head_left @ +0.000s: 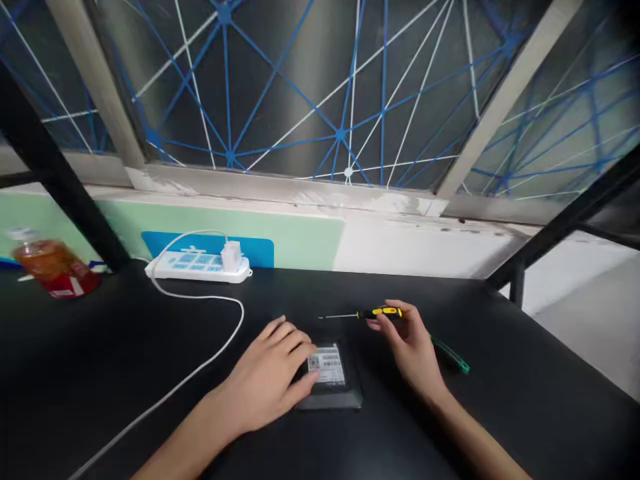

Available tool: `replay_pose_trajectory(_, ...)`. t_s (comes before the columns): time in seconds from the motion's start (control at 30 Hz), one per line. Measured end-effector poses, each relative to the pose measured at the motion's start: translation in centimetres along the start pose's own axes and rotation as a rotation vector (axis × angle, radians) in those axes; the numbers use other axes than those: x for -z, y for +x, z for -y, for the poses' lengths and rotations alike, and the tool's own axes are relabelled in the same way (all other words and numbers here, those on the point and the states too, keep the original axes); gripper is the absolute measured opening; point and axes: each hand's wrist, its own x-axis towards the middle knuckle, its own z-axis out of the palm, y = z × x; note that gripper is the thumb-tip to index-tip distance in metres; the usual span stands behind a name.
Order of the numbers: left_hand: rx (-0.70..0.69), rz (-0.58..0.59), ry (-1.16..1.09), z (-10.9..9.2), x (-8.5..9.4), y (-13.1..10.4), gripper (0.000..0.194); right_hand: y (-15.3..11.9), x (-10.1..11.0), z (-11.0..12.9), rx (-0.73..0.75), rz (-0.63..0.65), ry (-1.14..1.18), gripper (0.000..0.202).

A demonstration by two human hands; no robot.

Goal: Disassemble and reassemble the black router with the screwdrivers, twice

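Note:
My right hand (pixel 407 340) grips a small screwdriver (pixel 380 313) by its black and yellow handle, the thin metal shaft pointing left above the black table. My left hand (pixel 273 373) lies with its fingers stretched over the left side of a flat black case (pixel 333 401). On that case is a white printed label (pixel 330 365), partly covered by my fingers. The screwdriver's tip is apart from the case. Behind my right hand lies a green strip-like tool (pixel 451 353), its near part hidden by the hand.
A white power strip (pixel 200 265) with a plugged-in charger (pixel 231 257) stands by the wall. Its white cable (pixel 200 367) curves across the table's left side. A bottle (pixel 56 267) of reddish drink stands far left. Black metal posts (pixel 555 227) flank the table (pixel 525 400).

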Motion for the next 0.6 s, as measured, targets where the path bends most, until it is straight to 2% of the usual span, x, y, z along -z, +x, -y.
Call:
replay_pose_trajectory(0.23, 0.030, -0.063, 0.024, 1.0, 0.8, 0.1, 0.021, -0.5, 0.0, 0.7, -0.001, -0.013, 0.248, 0.037)
replay_pose_trajectory(0.43, 0.035, -0.086, -0.078, 1.3, 0.7, -0.1, 0.029, -0.8, -0.2, 0.7, -0.110, 0.098, 0.396, 0.036)
replay_pose_trajectory(0.6, 0.024, -0.126, -0.168, 1.5, 0.6, 0.0, 0.033, -1.4, -0.4, 1.0, -0.145, 0.212, 0.467, 0.035)
